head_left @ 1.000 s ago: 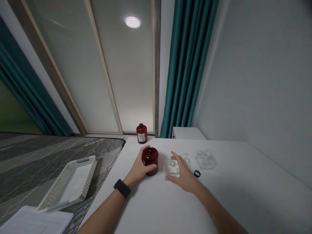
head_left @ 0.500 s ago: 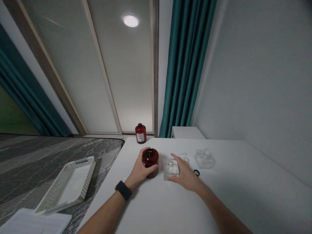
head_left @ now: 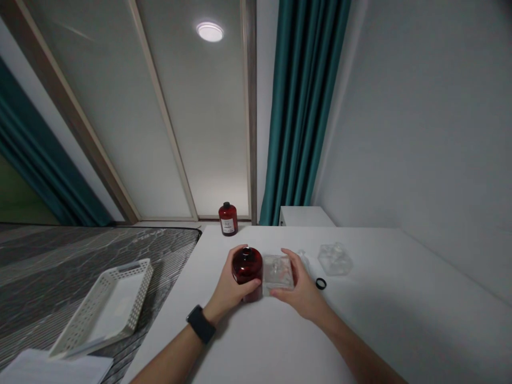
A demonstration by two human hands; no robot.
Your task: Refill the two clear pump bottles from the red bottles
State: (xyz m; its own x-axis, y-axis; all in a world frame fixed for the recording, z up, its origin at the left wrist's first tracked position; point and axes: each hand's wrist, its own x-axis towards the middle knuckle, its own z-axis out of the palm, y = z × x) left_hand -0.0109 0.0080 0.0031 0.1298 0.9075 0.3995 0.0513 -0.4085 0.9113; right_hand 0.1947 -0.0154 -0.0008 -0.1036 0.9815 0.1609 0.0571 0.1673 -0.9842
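Observation:
My left hand, with a dark watch on its wrist, is wrapped round an uncapped dark red bottle. Close against the bottle's right side is a square clear glass bottle, gripped between the thumb and fingers of my right hand. A black ring lies on the white table just right of that hand. Behind the fingers a small clear piece shows in part; its kind cannot be made out.
Farther right sits a clear hexagonal glass container. A capped red bottle with a white label stands at the table's far left corner. On the striped surface to the left are a white plastic basket and papers.
The square glass bottle and the red bottle have come together, side by side. Both are slightly nearer to me, and the camera view has shifted a little.

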